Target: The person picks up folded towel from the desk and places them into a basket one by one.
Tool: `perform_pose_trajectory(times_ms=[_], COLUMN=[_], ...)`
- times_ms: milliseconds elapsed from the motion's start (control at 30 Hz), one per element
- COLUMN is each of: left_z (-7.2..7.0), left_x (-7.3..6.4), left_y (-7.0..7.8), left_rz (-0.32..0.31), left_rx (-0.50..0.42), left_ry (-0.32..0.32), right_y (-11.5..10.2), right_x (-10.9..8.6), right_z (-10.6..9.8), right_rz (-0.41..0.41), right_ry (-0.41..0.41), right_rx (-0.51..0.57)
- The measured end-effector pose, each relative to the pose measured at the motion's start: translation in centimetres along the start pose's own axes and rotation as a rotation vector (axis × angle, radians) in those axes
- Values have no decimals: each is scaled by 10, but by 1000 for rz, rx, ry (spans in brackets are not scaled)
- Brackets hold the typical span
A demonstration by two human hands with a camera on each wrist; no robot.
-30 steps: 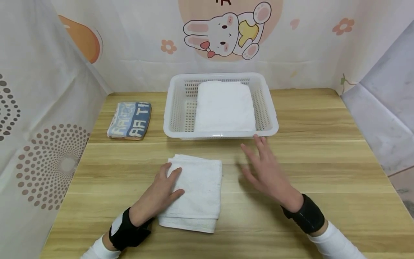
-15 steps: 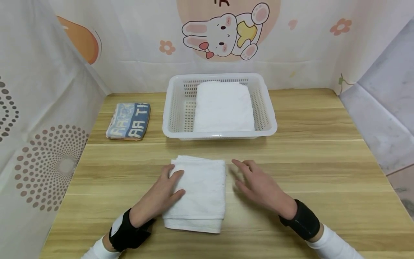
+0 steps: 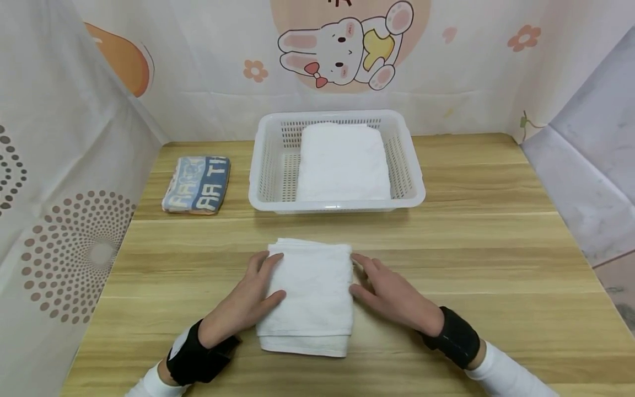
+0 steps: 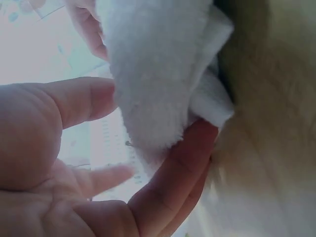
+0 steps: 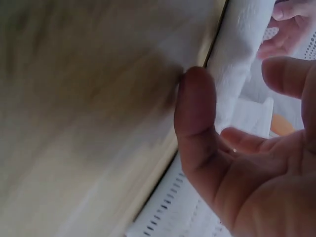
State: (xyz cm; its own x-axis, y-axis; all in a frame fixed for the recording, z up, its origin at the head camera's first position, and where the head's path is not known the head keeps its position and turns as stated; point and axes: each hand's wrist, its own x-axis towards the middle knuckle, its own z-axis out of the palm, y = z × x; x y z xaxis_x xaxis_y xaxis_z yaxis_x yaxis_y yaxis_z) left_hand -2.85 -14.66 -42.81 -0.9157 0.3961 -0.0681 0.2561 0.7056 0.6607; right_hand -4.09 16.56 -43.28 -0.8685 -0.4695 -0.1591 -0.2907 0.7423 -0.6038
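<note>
A folded white towel (image 3: 311, 298) lies on the wooden table between the two hands. My left hand (image 3: 245, 298) rests at its left edge. In the left wrist view, the left thumb (image 4: 94, 98) touches the upper face of the towel (image 4: 153, 69), and a bent finger (image 4: 173, 168) meets its lower edge; the rest of the contact is hidden. At the right edge is my right hand (image 3: 394, 295), its thumb and forefinger tips close against the cloth. The right wrist view shows its fingers (image 5: 195, 118) loosely bent, beside the towel (image 5: 237, 54), holding nothing.
Behind the hands stands a white perforated basket (image 3: 337, 206) with a folded white towel (image 3: 343, 162) inside. A folded blue patterned towel (image 3: 197, 184) lies at the table's left. Printed curtains (image 3: 471, 77) close off the back and left side.
My right hand has come back from the basket's front edge, moving down and left to the towel's right edge. The towel has slid slightly right; my left hand has barely moved.
</note>
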Motion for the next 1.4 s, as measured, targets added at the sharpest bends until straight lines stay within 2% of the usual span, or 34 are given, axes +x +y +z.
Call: perform_pose_trajectory(times_ms=[167, 433, 600, 667, 833, 1067, 1167, 1267, 1400], left_z=[0, -4, -4, -4, -2, -1, -1, 1, 2], left_x=[4, 9, 9, 10, 11, 8, 5, 2, 0], left_y=[-2, -3, -5, -6, -6, -2, -1, -2, -1], left_rz=[-12, -47, -18, -26, -52, -68, -49, -33, -88], left_rx=[-103, -358, -382, -403, -485, -538, -563, -558, -518], left_ry=[-10, -119, -123, -127, -175, -230, -249, -238, -187], right_y=[-3, -4, -4, -4, -4, -8, -10, -10, -7], right_x=[3, 6, 7, 7, 6, 5, 3, 1, -1], right_z=[2, 2, 3, 4, 6, 9, 10, 12, 15], right_rz=[1, 7, 0, -5, -21, 2, -1, -24, -37], right_ry=[-2, -34, -21, -14, 14, 40, 37, 26, 8], right_rx=[79, 203, 237, 248, 277, 330, 347, 374, 414])
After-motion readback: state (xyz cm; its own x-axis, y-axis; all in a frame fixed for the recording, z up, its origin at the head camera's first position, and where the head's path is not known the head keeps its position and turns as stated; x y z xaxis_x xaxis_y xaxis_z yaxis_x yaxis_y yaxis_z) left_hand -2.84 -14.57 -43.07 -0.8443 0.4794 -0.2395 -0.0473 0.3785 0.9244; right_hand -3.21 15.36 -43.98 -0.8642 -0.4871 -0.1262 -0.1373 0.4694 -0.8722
